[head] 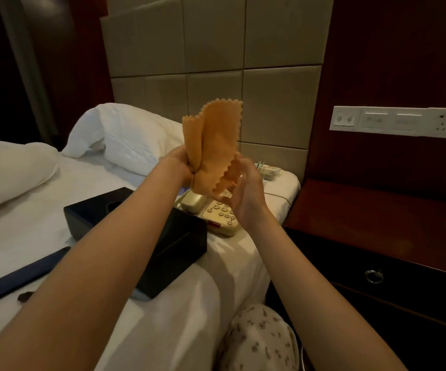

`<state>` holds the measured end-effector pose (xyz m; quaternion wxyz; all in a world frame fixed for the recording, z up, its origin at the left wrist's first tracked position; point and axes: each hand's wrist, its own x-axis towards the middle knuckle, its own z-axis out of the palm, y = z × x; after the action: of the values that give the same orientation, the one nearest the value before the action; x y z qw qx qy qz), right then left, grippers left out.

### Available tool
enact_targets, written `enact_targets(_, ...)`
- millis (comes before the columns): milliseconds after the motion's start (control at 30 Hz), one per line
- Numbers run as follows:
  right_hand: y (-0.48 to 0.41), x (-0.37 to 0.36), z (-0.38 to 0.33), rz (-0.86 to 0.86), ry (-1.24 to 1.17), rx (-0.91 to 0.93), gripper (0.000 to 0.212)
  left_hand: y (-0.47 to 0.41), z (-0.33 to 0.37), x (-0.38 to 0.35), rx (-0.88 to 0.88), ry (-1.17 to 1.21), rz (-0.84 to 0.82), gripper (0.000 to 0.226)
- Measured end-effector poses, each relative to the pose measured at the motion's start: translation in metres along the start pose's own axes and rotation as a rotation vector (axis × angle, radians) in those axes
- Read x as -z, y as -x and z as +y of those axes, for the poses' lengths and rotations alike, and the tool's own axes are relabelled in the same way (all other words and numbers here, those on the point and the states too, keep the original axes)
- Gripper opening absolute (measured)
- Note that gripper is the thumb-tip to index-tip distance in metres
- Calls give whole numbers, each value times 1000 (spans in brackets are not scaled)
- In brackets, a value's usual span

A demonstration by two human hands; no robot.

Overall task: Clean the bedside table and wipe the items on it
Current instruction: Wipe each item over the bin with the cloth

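Our left hand (181,162) grips the cloth (213,145); our right hand (246,194), loosely spread, should fold it flat before wiping.

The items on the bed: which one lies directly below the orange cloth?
The cream telephone, under the orange cloth. The black tissue box sits nearer the camera; the small tray lies farther back.

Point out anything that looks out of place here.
The phone, the black tissue box and a small tray sit on the bed, not on the bedside table, whose visible top is bare. The left hand grips the orange cloth; the right hand touches its edge.
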<state>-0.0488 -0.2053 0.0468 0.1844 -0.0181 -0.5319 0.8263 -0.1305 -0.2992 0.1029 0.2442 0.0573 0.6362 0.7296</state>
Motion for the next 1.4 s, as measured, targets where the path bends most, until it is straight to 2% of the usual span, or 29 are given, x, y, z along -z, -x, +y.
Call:
enact_targets(67,10,2,2,-111,-66,-10,40,5,-9,1,34,29,48,30)
enact_targets(133,15,-1,0,-160,-29,-91,51,8,-16,8,60,46,86,32)
enact_targets(200,17,-10,-2,-95,128,-186,66,9,-22,13,83,56,169,38)
enact_targets(267,19,-18,-2,44,224,-230,62,18,-26,16,77,11,238,38)
enact_targets(333,19,-19,-1,140,180,-268,55,29,-26,19,47,-23,263,32)
enact_targets(433,22,-14,1,192,117,-322,56,42,-25,27,-25,-292,318,28)
enact_targets(533,25,-12,8,251,214,-311,54,53,-29,35,-55,-655,403,19)
enact_targets(633,23,-8,15,332,317,-245,54,60,-40,40,-26,-988,420,46)
enact_targets(700,22,-3,16,361,331,-205,53,61,-44,37,-13,-990,439,55)
enact_targets(833,23,11,16,395,363,-192,51,57,-51,26,7,-850,360,68)
enact_targets(1000,30,34,16,307,316,-313,44,50,-68,28,-11,-866,535,93)
enact_targets(1100,32,46,22,338,266,-344,41,53,-68,30,-55,-862,575,87)
enact_targets(1167,33,47,29,334,275,-366,36,56,-61,29,-164,-903,588,77)
enact_targets(1267,33,41,37,238,250,-390,33,69,-45,18,-333,-1017,547,57)
enact_targets(1367,37,27,31,86,91,-339,29,89,-30,-9,-464,-1119,453,44)
enact_targets(1400,36,24,27,32,20,-321,36,95,-27,-20,-507,-1146,419,41)
